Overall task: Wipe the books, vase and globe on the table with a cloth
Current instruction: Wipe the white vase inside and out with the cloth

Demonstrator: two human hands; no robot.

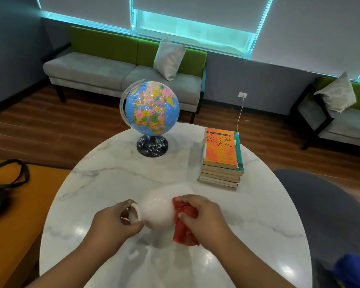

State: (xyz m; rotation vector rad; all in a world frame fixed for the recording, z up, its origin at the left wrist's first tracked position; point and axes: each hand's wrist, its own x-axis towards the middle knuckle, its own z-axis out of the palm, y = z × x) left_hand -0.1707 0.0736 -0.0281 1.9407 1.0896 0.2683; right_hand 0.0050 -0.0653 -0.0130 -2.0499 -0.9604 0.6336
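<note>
White vase tilted, neck gripped by left hand | right hand clutches red cloth against it

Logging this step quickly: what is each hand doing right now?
Left hand: closed on the vase neck.
Right hand: closed on the red cloth, against the vase.

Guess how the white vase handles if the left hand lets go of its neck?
The vase is tilted on its side with a round, glossy body, so it would probably roll on the smooth marble table. It looks ceramic, likely fragile. The left hand at the neck seems to steady it.
</note>
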